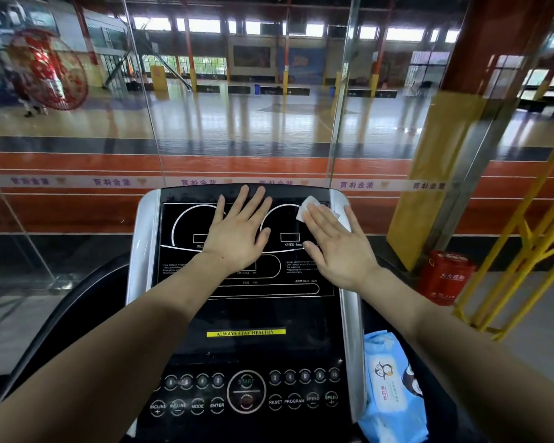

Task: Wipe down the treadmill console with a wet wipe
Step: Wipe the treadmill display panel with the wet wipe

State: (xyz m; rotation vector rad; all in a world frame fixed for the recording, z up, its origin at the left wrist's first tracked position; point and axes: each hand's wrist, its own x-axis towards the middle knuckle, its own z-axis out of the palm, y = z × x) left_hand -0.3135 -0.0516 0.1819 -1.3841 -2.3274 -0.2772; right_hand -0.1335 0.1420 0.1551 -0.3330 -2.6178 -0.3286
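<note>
The black treadmill console with silver side rails fills the lower middle of the head view. My left hand lies flat with straight fingers on the upper display panel. My right hand lies flat to its right and presses a white wet wipe against the console's upper right corner. Most of the wipe is hidden under my fingers. Button rows and a round START key sit at the console's lower end.
A blue pack of wet wipes lies in the right side tray. A glass wall stands just beyond the console. A red box and yellow metal railing stand at right, beside a yellow-padded column.
</note>
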